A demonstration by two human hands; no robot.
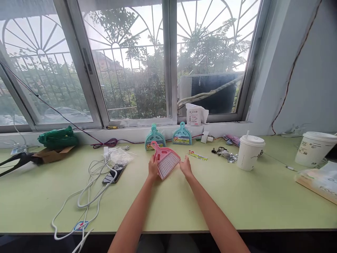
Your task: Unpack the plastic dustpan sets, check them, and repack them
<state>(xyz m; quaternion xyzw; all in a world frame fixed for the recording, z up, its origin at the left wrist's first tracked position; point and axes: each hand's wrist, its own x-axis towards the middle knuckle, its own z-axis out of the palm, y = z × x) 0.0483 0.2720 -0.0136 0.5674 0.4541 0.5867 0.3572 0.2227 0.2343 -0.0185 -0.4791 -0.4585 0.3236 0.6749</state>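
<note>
A pink dustpan [163, 151] with a small white-bristled brush [168, 164] nested in it is held tilted above the table. My left hand [153, 168] grips its left edge, fingers closed round the side. My right hand [186, 166] is at the right corner, thumb and fingers pinched together against it. Behind them stand teal dustpan sets [154, 136], and to their right another teal dustpan set [182, 134] with a printed label. A yellow-green printed label strip [197, 155] lies flat on the table just beyond my right hand.
White cables [89, 189] sprawl left beside a black phone [114, 174] and clear plastic wrapping [119, 154]. Right of my hands are a lidded white cup [250, 153], a second cup [314, 149] and a tissue pack [319, 179]. The table's front edge [168, 232] runs near me.
</note>
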